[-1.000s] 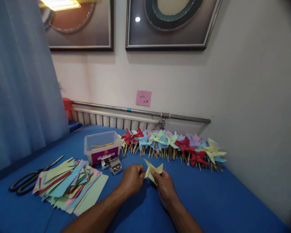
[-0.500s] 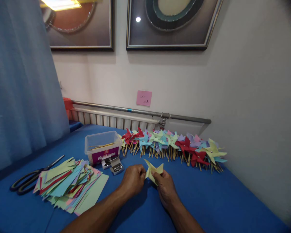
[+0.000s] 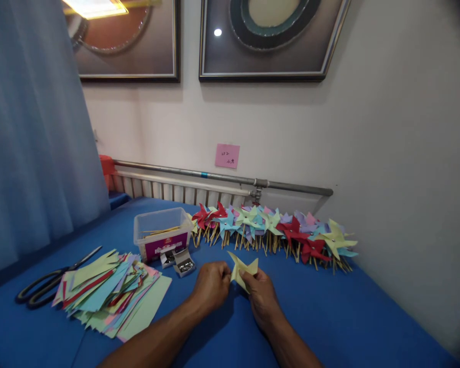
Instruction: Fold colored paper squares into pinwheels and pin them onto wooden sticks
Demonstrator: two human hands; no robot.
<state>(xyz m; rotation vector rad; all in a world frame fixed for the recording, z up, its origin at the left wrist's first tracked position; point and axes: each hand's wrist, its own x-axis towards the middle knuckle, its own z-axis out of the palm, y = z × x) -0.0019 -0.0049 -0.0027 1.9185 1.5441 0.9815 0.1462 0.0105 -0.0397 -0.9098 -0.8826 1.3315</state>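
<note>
A pale yellow paper pinwheel point(image 3: 237, 268), its corners folded in, is held above the blue table. My right hand point(image 3: 262, 296) pinches it from the right, thumb pressed on its middle. Curled closed, my left hand point(image 3: 211, 285) has its fingertips against the pinwheel's left edge; whatever those fingers hold is hidden. Left of my hands, two small boxes of metal pins point(image 3: 184, 262) lie open in front of a clear plastic tub point(image 3: 166, 248) with thin wooden sticks point(image 3: 161, 231) inside.
Finished pinwheels point(image 3: 272, 222) on sticks lie in a long row along the back. Cut coloured paper point(image 3: 111, 294) is heaped at left, beside black-handled scissors point(image 3: 55, 281). Behind the table point(image 3: 352, 317) run a metal pipe point(image 3: 230, 177) and a radiator point(image 3: 180, 193). A blue curtain point(image 3: 38, 133) hangs at left.
Both hands and the yellow pinwheel have stayed almost in place. Only a very slight shift of the camera view shows.
</note>
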